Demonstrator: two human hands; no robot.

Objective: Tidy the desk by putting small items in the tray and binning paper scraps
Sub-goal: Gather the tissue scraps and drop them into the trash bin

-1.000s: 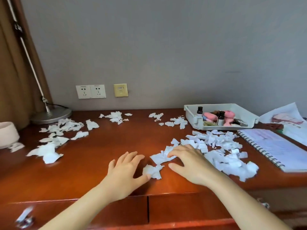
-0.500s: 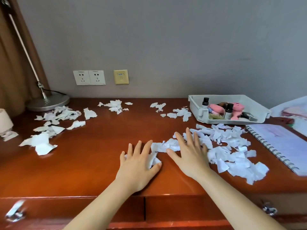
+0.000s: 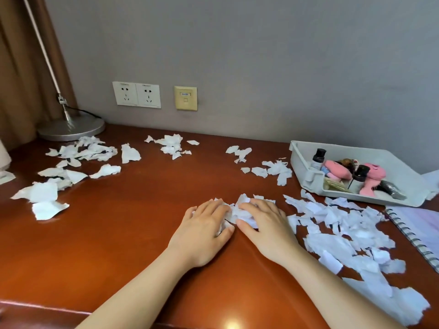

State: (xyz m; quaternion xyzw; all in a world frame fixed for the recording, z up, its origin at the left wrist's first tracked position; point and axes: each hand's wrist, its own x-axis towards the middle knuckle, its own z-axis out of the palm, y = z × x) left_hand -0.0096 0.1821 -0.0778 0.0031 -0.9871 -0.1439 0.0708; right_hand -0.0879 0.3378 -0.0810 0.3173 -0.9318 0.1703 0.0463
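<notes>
Torn white paper scraps litter the red-brown desk [image 3: 142, 222]. My left hand [image 3: 204, 231] and my right hand [image 3: 266, 226] lie side by side near the desk's middle, fingers curled over a small bunch of scraps [image 3: 238, 210] squeezed between them. A big pile of scraps [image 3: 344, 233] spreads to the right of my right hand. More scraps [image 3: 45, 193] lie at the left, and smaller clusters [image 3: 171, 143] along the back. The white tray [image 3: 301, 167] at the back right holds small bottles [image 3: 318, 157] and pink items [image 3: 373, 174].
A spiral notebook [image 3: 425, 226] lies at the right edge, in front of the tray. A lamp with a round metal base [image 3: 71, 127] stands at the back left beside a brown curtain. Wall sockets [image 3: 136, 93] sit above the desk. No bin is in view.
Both hands slid forward and drew together, bunching scraps between them. Their fingers went from spread flat to curled over the bunch. The camera moved closer to the desk.
</notes>
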